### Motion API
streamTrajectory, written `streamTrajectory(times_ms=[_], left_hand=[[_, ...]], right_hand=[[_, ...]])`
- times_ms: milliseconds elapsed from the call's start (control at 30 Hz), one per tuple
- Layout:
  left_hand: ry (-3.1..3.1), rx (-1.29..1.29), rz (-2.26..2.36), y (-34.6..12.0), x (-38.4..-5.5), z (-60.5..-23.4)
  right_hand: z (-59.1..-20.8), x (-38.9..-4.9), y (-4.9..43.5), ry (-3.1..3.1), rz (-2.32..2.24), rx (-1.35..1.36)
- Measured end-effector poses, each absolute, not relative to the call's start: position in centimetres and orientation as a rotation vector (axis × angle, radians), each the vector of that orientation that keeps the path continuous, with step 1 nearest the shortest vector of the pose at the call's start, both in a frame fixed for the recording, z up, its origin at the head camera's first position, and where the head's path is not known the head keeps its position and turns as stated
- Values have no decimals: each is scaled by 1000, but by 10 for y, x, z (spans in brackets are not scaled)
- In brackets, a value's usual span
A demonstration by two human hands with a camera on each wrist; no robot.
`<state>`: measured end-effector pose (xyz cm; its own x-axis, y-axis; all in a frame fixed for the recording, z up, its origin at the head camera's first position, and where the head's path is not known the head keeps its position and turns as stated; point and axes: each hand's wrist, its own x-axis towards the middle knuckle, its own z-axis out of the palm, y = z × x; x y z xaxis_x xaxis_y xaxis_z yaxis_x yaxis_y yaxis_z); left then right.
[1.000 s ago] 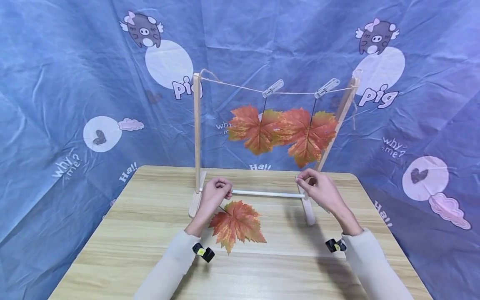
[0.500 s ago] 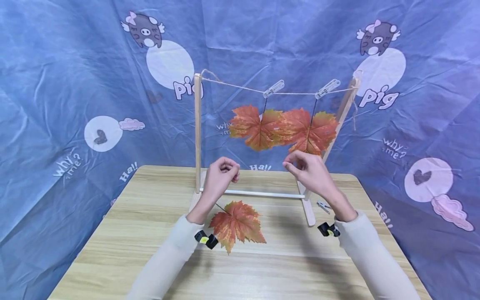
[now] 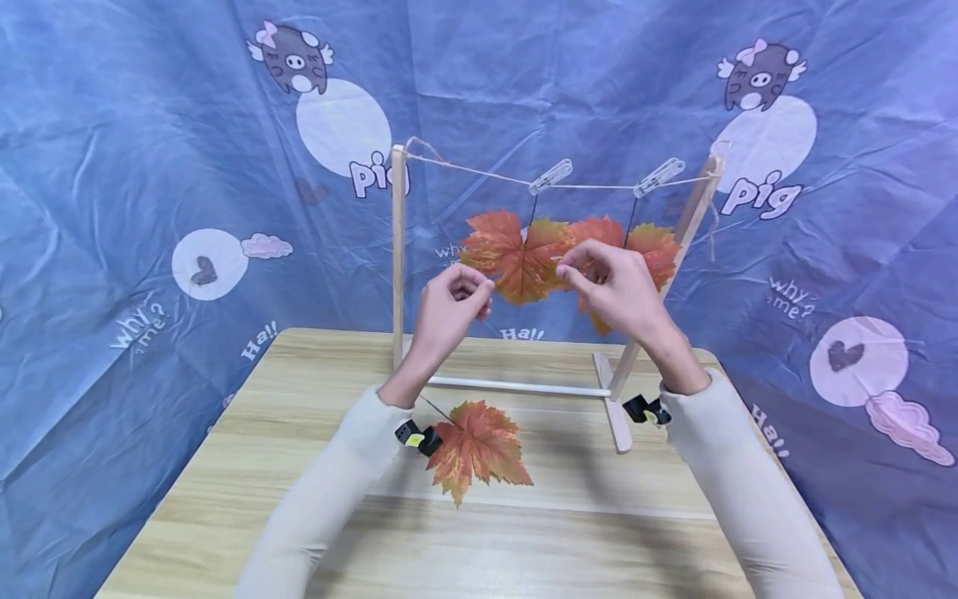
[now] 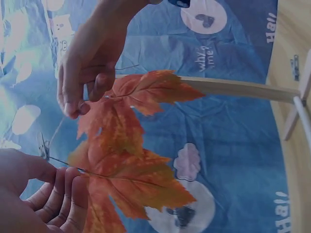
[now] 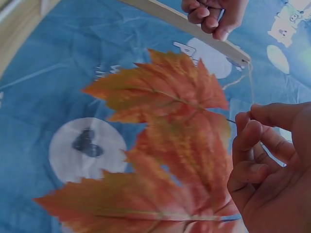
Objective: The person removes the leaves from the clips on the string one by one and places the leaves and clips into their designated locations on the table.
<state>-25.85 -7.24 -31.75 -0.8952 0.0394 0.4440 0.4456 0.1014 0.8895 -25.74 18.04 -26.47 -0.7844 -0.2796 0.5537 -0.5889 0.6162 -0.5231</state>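
My left hand (image 3: 452, 312) is raised in front of the wooden stand, fingers loosely bent, with nothing visible in it. My right hand (image 3: 617, 287), also bent-fingered with thumb and index close together, overlaps the right hanging maple leaf (image 3: 654, 249). Beside that leaf hangs the left maple leaf (image 3: 516, 254), between the two hands in the head view. Clear clothespins, one on the left (image 3: 550, 177) and one on the right (image 3: 659, 178), hold the leaf stems on the twine (image 3: 486, 173). A third maple leaf (image 3: 479, 449) lies on the table below my left wrist.
The stand has a left post (image 3: 398, 249), a right post (image 3: 696, 204) and a white crossbar (image 3: 524, 386) low down. A loose clothespin (image 4: 295, 67) lies on the table (image 3: 299, 499) near the right foot. A blue printed cloth (image 3: 479, 83) hangs behind.
Both hands have risen from near the crossbar to the height of the hanging leaves and drawn closer together. The leaves and clothespins stay where they were.
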Motion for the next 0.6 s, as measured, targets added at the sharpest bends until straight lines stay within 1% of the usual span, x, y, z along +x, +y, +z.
streamTrajectory(times_ms=[300,600], left_hand=[[-1998,-530,-1844,-56,-273,-287],[-2021,-489,-1690,-39,-288,-261]], right_hand=[[-227,-273,168,-2331,1036,642],[-190,-286,158,-2254,1126,530]])
